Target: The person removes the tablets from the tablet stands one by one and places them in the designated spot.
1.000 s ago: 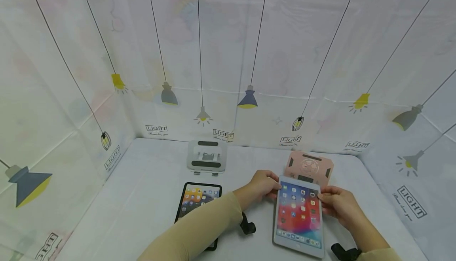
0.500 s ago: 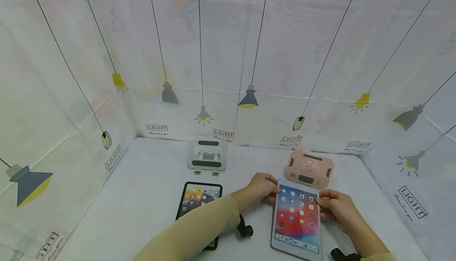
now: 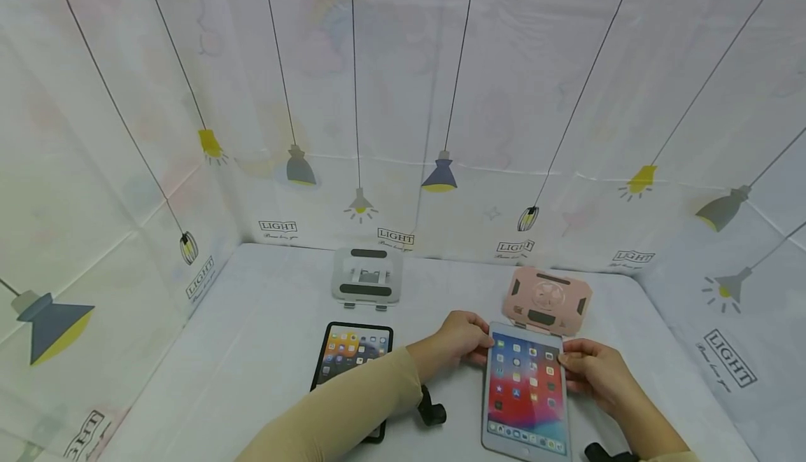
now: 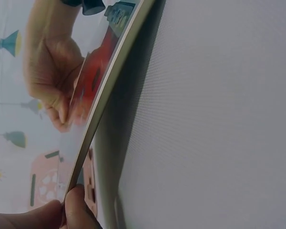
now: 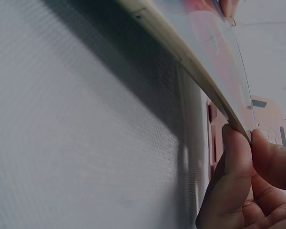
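Down and nearer comes the white tablet (image 3: 527, 392), away from the pink stand (image 3: 546, 297).
Left hand (image 3: 462, 336) and right hand (image 3: 592, 371) pinch its top corners.

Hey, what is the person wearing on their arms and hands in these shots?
The hands are bare, with no gloves or rings visible: left hand, right hand. The left arm wears a long beige sleeve ending at the wrist. A black wrist-mounted device sits under the left wrist, and another by the right.
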`<action>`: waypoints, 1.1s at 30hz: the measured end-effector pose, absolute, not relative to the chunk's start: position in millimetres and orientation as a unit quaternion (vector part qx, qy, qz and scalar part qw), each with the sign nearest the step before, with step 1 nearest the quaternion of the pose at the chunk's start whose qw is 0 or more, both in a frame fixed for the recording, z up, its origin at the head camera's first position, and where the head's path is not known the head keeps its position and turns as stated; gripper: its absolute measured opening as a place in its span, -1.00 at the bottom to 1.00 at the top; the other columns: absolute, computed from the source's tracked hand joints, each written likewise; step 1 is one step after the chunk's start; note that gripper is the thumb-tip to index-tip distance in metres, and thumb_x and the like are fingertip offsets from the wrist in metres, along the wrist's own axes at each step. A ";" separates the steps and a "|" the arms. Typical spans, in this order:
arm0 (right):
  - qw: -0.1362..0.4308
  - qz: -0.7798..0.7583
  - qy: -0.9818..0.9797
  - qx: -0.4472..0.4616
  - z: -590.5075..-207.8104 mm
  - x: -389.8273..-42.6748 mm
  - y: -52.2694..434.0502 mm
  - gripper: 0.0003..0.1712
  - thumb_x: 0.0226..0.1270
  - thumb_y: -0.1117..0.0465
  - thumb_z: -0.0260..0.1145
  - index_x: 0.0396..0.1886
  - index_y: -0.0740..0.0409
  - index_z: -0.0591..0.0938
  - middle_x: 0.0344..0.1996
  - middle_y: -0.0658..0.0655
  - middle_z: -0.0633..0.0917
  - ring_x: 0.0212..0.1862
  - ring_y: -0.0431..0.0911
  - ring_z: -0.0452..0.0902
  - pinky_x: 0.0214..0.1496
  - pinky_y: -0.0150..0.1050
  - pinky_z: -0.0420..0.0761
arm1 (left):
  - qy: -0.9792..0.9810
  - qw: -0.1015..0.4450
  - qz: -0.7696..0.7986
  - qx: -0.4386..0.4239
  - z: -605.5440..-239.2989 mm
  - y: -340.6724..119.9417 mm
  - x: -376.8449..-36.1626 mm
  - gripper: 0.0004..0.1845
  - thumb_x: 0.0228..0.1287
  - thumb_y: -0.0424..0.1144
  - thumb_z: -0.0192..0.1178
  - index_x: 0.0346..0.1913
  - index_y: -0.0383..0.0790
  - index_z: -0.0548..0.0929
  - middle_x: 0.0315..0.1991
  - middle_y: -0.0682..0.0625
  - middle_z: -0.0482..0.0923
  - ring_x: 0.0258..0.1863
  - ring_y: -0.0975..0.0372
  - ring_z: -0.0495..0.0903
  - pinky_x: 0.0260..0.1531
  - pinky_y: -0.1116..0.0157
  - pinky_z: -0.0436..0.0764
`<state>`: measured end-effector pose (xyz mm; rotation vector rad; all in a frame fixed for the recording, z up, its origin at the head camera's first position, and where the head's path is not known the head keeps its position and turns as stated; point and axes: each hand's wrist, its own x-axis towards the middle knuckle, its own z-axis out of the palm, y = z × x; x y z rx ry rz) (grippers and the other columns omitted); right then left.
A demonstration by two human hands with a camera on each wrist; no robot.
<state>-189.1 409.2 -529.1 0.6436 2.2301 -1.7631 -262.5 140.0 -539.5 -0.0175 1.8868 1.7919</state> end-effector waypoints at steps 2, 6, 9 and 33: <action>0.114 -0.600 0.762 0.217 -529.6 -188.7 409.6 -0.62 0.54 0.22 0.38 0.23 0.28 0.60 -0.33 -0.03 0.73 -0.36 -0.15 0.70 -0.32 -0.27 0.82 | 0.695 0.270 0.666 -0.010 -538.5 138.9 -261.4 -0.84 0.25 -0.54 0.42 -0.25 -0.24 0.72 -0.41 -0.06 0.76 -0.53 0.26 0.70 -0.68 0.45 0.65; 0.117 -0.597 0.764 0.214 -530.9 -187.9 410.1 -0.58 0.54 0.22 0.39 0.27 0.30 0.59 -0.31 -0.03 0.74 -0.33 -0.15 0.71 -0.31 -0.27 0.82 | 0.695 0.273 0.665 -0.016 -536.5 136.9 -259.4 -0.85 0.26 -0.54 0.42 -0.25 -0.24 0.72 -0.40 -0.07 0.77 -0.54 0.24 0.69 -0.68 0.45 0.66; 0.119 -0.600 0.761 0.216 -531.9 -186.8 410.4 -0.56 0.53 0.21 0.40 0.28 0.31 0.60 -0.30 -0.04 0.77 -0.32 -0.14 0.72 -0.30 -0.26 0.82 | 0.701 0.270 0.660 -0.021 -535.8 136.8 -257.5 -0.86 0.26 -0.53 0.43 -0.26 -0.24 0.73 -0.40 -0.08 0.78 -0.54 0.24 0.69 -0.66 0.42 0.69; 0.143 -0.610 0.750 0.213 -531.6 -178.9 413.5 -0.60 0.54 0.32 0.35 0.27 0.37 0.55 -0.25 0.01 0.77 -0.22 -0.10 0.75 -0.21 -0.18 0.86 | 0.712 0.276 0.645 -0.020 -530.4 134.1 -248.1 -0.88 0.30 -0.51 0.40 -0.25 -0.23 0.72 -0.37 -0.09 0.80 -0.46 0.21 0.76 -0.54 0.36 0.78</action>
